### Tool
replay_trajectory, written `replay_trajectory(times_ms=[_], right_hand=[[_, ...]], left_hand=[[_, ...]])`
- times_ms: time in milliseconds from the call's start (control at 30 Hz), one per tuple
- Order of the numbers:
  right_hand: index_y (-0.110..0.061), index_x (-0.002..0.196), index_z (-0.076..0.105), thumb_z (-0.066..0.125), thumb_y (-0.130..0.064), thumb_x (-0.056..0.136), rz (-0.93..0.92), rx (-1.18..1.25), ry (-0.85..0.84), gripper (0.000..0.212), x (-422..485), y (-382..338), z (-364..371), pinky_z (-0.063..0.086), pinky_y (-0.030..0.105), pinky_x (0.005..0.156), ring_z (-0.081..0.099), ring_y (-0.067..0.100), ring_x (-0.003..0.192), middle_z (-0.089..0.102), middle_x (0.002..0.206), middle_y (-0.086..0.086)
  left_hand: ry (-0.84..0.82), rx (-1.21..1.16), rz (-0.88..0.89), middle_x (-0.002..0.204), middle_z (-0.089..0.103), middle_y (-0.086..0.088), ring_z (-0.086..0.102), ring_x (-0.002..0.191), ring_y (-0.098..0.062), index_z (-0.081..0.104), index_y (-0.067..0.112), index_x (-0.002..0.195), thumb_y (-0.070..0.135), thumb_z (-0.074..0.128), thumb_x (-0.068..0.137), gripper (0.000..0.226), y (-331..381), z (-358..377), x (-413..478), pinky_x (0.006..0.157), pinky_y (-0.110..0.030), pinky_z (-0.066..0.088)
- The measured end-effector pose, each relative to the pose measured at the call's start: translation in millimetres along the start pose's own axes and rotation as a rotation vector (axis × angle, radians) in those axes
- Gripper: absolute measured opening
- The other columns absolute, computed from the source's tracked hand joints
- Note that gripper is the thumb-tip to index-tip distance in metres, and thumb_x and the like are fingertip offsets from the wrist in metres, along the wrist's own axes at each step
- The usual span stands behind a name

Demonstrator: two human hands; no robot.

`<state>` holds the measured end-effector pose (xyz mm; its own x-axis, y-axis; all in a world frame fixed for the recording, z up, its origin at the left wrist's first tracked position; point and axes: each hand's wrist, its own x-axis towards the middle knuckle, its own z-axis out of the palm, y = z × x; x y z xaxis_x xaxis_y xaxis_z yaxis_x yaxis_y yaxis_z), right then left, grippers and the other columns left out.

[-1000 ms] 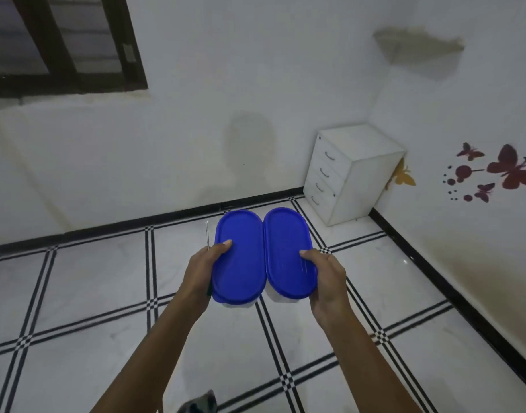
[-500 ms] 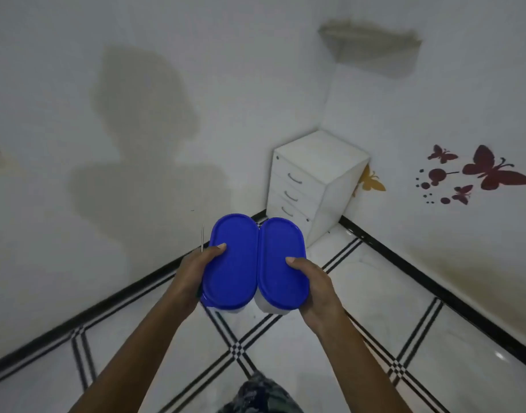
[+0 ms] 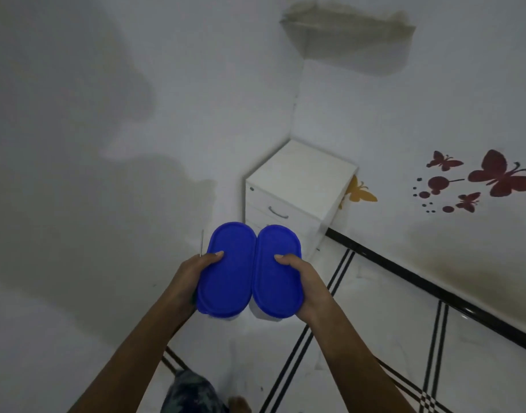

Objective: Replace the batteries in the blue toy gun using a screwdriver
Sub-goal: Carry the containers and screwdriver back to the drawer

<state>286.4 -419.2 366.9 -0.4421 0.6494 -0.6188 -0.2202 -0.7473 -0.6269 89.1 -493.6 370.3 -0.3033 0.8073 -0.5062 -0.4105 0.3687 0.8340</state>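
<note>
Hands L [image 3: 193,278] & R [image 3: 304,283] each clamp a blue-lidded box [image 3: 227,269], screwdriver [image 3: 201,242] tucked in L; view has swung from open floor to white drawer unit [image 3: 297,186], prob carrying kit to a work spot, toy gun not in sight, task barely begun

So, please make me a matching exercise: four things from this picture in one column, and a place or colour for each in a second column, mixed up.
Things:
1. left box
2. right box
3. drawer cabinet
4. big butterfly sticker

Descriptions:
A. dark red, on the right wall
B. white, in the room's corner
C. blue lid, held by the right hand
D. blue lid, held by the left hand, thin metal rod beside it

Pairs: 1-D, 2-C, 3-B, 4-A
</note>
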Motion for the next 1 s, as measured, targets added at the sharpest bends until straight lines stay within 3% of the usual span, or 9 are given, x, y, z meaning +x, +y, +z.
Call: replay_trajectory(times_ms=[200,367,500,633,733,800,900,1000], right_hand=[[-0.014,0.122,0.063,0.08,-0.021,0.073,-0.029,0.058,0.145,0.052,117.4,-40.2,23.6,0.057,0.047,0.083,0.064,0.035,0.11,0.071,0.116,0.013],[-0.015,0.121,0.063,0.08,-0.022,0.072,-0.034,0.141,0.257,0.052,200.4,-64.2,25.5,0.057,0.044,0.08,0.063,0.034,0.111,0.07,0.117,0.012],[-0.013,0.126,0.061,0.086,-0.02,0.064,-0.039,0.107,0.232,0.067,273.3,-81.5,5.1,0.055,0.05,0.089,0.062,0.037,0.116,0.068,0.123,0.013],[-0.016,0.127,0.06,0.088,-0.019,0.059,-0.057,-0.161,0.245,0.074,362.0,-94.4,-40.9,0.054,0.056,0.092,0.067,0.035,0.109,0.068,0.122,0.012],[-0.025,0.128,0.059,0.085,-0.021,0.061,-0.06,-0.409,0.22,0.072,429.7,-99.4,-74.6,0.057,0.052,0.089,0.068,0.03,0.104,0.067,0.121,0.006],[-0.032,0.139,0.048,0.086,-0.025,0.06,-0.029,-0.605,0.226,0.088,470.6,-103.8,-90.3,0.057,0.045,0.088,0.064,0.025,0.107,0.06,0.127,0.003],[-0.031,0.154,0.018,0.089,-0.019,0.066,0.075,-0.842,0.179,0.114,525.3,-100.4,-109.2,0.051,0.032,0.085,0.056,0.023,0.115,0.05,0.138,0.005],[-0.028,0.156,0.009,0.09,-0.018,0.065,0.152,-0.968,0.151,0.121,555.7,-92.0,-116.1,0.048,0.035,0.092,0.051,0.027,0.126,0.046,0.145,0.008]], left_hand=[[-0.057,0.025,-0.09,0.112,0.068,-0.016,0.064,0.102,-0.036,0.062,0.007,0.115,0.026,0.066,0.083,0.038,45.2,-8.5,143.9,0.08,-0.044,0.054],[-0.155,0.127,-0.16,0.11,0.069,-0.011,0.065,0.098,-0.032,0.062,0.009,0.115,0.027,0.065,0.084,0.036,72.6,-2.8,257.1,0.07,-0.039,0.053],[-0.153,0.215,-0.204,0.108,0.068,-0.014,0.065,0.097,-0.033,0.063,0.004,0.105,0.024,0.066,0.084,0.029,79.3,0.8,343.3,0.08,-0.045,0.054],[-0.09,0.262,-0.209,0.108,0.068,-0.018,0.064,0.099,-0.038,0.058,-0.004,0.11,0.026,0.068,0.083,0.042,58.7,2.3,436.8,0.087,-0.054,0.051],[-0.064,0.25,-0.169,0.104,0.069,-0.016,0.065,0.092,-0.034,0.06,0.002,0.095,0.024,0.067,0.083,0.026,37.6,8.6,497.6,0.081,-0.049,0.052],[-0.061,0.243,-0.144,0.102,0.069,-0.015,0.065,0.089,-0.032,0.06,0.006,0.09,0.026,0.068,0.082,0.023,25.2,14.7,532.4,0.08,-0.048,0.052],[-0.086,0.239,-0.103,0.105,0.07,-0.013,0.065,0.096,-0.036,0.061,0.007,0.098,0.036,0.077,0.07,0.042,8.3,18.9,570.2,0.084,-0.054,0.051],[-0.128,0.227,-0.066,0.103,0.071,-0.009,0.066,0.094,-0.031,0.062,0.011,0.094,0.038,0.073,0.068,0.039,2.3,22.8,586.8,0.079,-0.048,0.053]])
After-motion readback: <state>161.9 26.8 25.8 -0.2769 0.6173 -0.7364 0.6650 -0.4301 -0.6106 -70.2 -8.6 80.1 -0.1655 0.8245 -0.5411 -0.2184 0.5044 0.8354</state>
